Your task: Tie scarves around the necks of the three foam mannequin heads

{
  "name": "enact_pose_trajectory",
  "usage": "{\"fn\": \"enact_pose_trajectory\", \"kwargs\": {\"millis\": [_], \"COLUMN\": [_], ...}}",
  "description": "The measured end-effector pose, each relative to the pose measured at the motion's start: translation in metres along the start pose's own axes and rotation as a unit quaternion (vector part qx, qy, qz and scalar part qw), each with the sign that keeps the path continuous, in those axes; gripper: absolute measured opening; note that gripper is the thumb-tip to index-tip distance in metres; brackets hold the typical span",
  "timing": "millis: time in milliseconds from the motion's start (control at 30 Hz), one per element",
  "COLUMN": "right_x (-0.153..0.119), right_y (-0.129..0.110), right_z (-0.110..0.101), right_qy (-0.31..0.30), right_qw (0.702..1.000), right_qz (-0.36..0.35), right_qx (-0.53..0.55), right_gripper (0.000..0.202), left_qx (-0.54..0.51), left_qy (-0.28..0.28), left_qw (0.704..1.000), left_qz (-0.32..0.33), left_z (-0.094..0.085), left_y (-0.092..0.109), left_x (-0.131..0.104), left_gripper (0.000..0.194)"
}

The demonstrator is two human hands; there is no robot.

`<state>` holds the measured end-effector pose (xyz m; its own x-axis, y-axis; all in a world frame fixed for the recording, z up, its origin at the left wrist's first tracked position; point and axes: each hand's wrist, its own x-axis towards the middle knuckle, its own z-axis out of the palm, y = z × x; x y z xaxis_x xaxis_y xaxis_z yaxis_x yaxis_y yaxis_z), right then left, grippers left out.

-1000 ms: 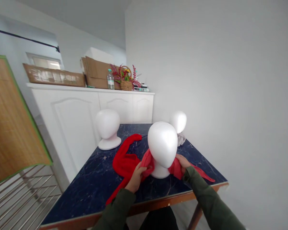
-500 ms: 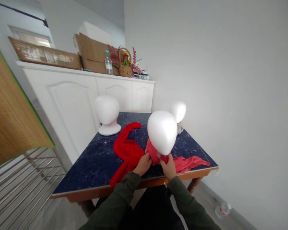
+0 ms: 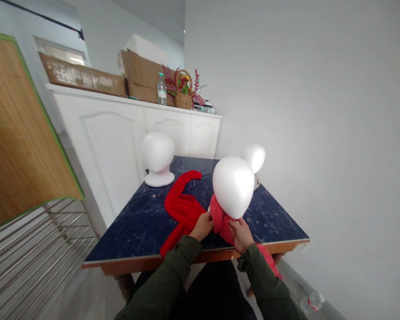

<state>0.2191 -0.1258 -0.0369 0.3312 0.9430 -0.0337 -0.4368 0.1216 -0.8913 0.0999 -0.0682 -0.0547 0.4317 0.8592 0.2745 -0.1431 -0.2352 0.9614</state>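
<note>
A white mannequin head [image 3: 234,186] stands near the table's front edge with a coral scarf [image 3: 221,218] around its neck. On the left side of the neck, my left hand [image 3: 202,226] pinches the scarf. My right hand [image 3: 242,234] grips the scarf at the front, just under the head. One end of the scarf hangs over the table edge beside my right wrist. A red scarf [image 3: 183,206] lies bunched to the left of the head, partly behind my left hand.
Another white head [image 3: 158,158] stands at the back left, and one more [image 3: 255,158] at the back right with grey cloth at its neck. The blue table [image 3: 130,231] has a metal rack [image 3: 40,249] to its left. Behind is a white cabinet [image 3: 113,133] with boxes.
The coral scarf's loose end, which lay on the table at the right, now hangs over the front edge. My right hand has shifted slightly and the view has turned a little left.
</note>
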Motion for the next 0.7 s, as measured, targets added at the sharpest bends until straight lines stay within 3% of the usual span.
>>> {"fn": "enact_pose_trajectory", "kwargs": {"millis": [100, 233, 300, 400, 500, 567, 633, 700], "right_x": [-0.003, 0.001, 0.004, 0.007, 0.004, -0.004, -0.014, -0.023], "right_y": [0.009, 0.014, 0.016, 0.02, 0.025, 0.028, 0.03, 0.03], "right_z": [0.004, 0.003, 0.001, -0.001, -0.004, -0.005, -0.003, 0.001], "right_qy": [0.006, 0.07, 0.102, 0.112, 0.1, 0.061, 0.022, 0.011], "right_qw": [0.999, 0.97, 0.946, 0.932, 0.927, 0.917, 0.894, 0.855], "right_qz": [-0.047, -0.142, -0.155, -0.157, -0.175, -0.189, -0.219, -0.258], "right_qx": [-0.021, -0.182, -0.266, -0.307, -0.317, -0.346, -0.391, -0.45], "right_gripper": [0.034, 0.038, 0.035, 0.027, 0.022, 0.021, 0.026, 0.043], "left_qx": [0.001, -0.002, -0.004, 0.01, 0.047, 0.08, 0.112, 0.134], "left_qy": [-0.023, -0.078, -0.094, -0.094, -0.071, -0.047, -0.025, -0.013], "left_qw": [1.0, 0.996, 0.995, 0.995, 0.996, 0.995, 0.992, 0.99], "left_qz": [0.005, 0.04, 0.039, 0.031, 0.034, 0.042, 0.046, 0.048], "left_z": [0.0, 0.001, 0.002, 0.003, 0.003, 0.003, 0.002, 0.001], "left_y": [0.0, 0.005, 0.006, 0.004, 0.0, -0.002, -0.003, -0.003], "left_x": [-0.001, -0.005, -0.007, -0.008, -0.007, -0.007, -0.007, -0.008], "left_gripper": [0.027, 0.029, 0.031, 0.035, 0.038, 0.036, 0.034, 0.034]}}
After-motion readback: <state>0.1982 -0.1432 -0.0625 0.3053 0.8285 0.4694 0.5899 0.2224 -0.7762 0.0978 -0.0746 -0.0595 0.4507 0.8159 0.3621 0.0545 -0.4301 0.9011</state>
